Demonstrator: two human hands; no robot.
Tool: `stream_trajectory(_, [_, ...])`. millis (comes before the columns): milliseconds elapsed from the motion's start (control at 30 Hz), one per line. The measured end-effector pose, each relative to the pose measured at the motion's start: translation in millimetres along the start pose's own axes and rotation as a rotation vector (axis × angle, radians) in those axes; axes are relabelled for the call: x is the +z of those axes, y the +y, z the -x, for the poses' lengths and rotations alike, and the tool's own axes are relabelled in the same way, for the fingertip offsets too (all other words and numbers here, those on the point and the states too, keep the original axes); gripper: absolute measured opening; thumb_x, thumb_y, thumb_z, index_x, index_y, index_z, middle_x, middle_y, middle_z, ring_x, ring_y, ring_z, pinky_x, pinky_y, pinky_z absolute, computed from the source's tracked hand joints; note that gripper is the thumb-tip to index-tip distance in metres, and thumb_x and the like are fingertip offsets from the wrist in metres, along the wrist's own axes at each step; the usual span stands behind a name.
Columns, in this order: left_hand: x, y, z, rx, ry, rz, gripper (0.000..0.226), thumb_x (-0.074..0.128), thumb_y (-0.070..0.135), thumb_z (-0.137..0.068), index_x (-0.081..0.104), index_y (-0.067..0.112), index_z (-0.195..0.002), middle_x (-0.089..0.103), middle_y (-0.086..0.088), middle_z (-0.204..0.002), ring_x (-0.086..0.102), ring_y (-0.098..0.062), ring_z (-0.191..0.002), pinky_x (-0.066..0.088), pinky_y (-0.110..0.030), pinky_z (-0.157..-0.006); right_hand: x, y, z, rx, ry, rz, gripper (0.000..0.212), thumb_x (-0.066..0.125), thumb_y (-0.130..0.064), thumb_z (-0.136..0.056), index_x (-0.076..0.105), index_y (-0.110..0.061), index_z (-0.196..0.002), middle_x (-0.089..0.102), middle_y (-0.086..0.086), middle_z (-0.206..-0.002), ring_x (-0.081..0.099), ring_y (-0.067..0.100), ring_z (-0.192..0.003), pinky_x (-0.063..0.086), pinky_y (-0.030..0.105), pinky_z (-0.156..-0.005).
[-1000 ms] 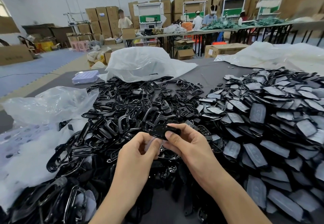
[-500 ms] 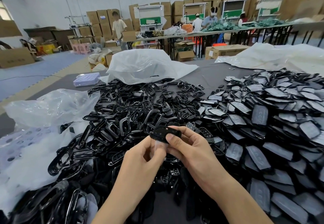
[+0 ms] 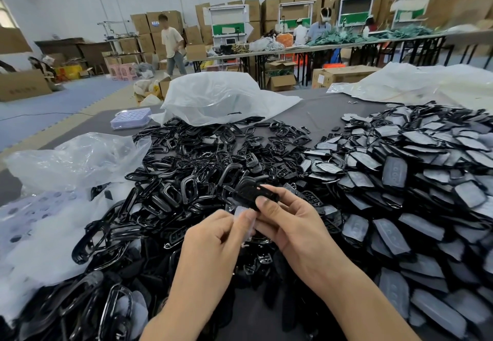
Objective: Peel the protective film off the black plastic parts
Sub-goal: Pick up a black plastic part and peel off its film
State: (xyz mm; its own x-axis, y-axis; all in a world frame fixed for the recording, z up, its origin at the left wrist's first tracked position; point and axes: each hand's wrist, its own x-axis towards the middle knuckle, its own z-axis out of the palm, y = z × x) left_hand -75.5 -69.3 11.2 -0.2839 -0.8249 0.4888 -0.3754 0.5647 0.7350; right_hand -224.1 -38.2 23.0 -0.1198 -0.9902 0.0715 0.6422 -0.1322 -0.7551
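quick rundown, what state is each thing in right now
black plastic part, held up in right hand
protective film, pinched by left hand, hanging below the part
right pile of parts, film on
centre pile of black frames, loose, glossy
white plastic bag, crumpled

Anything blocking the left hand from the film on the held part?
Nothing visible. The right hand grips the black part; the left hand pinches the film at the part's lower edge, with nothing between them.
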Motion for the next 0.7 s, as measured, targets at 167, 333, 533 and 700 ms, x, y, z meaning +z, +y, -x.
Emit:
stream_trajectory(167, [-2.6,7.5,-4.0,-0.167,-0.063,0.288,0.013,0.062,0.033,-0.094,0.075,0.034,-0.091,0.062,0.013,-0.065,0.054,-0.002,-0.060,0.046,-0.015,-0.057,1.4,-5.6,0.1,0.004,0.034,-0.059,0.014,0.072,-0.006,-0.078,0.080,-0.013,-0.088,0.075,0.015,-0.089,0.074,0.020,-0.076,0.062,0.031,-0.073])
stream_trajectory(333, [-6.2,11.7,-8.1,-0.305,-0.095,0.526,0.019,0.066,0.031,-0.084,0.079,0.021,-0.093,0.076,-0.001,-0.090,0.067,-0.008,-0.073,0.054,-0.018,-0.070,0.5,-7.6,0.2,0.001,0.039,-0.025,0.015,0.074,-0.011,-0.076,0.081,-0.018,-0.087,0.076,0.012,-0.098,0.075,0.020,-0.086,0.062,0.031,-0.077])
stream_trajectory(533, [-2.7,10.2,-8.4,-0.406,-0.045,0.517,0.015,0.069,0.018,-0.090,0.078,0.024,-0.079,0.075,-0.008,-0.074,0.074,-0.018,-0.069,0.057,-0.018,-0.064,-1.3,-2.2,1.4,0.028,-0.019,0.087,0.018,0.076,-0.014,-0.079,0.079,-0.017,-0.097,0.074,0.016,-0.113,0.073,0.029,-0.103,0.060,0.030,-0.084])
stream_trajectory(700, [-3.5,7.2,-7.1,-0.419,-0.039,0.502,0.016,0.073,0.020,-0.087,0.073,0.016,-0.072,0.074,-0.011,-0.072,0.072,-0.020,-0.063,0.056,-0.019,-0.061,-1.4,1.0,1.5,0.015,-0.026,0.123,0.021,0.076,-0.014,-0.080,0.077,-0.014,-0.101,0.073,0.018,-0.115,0.073,0.027,-0.103,0.058,0.027,-0.083])
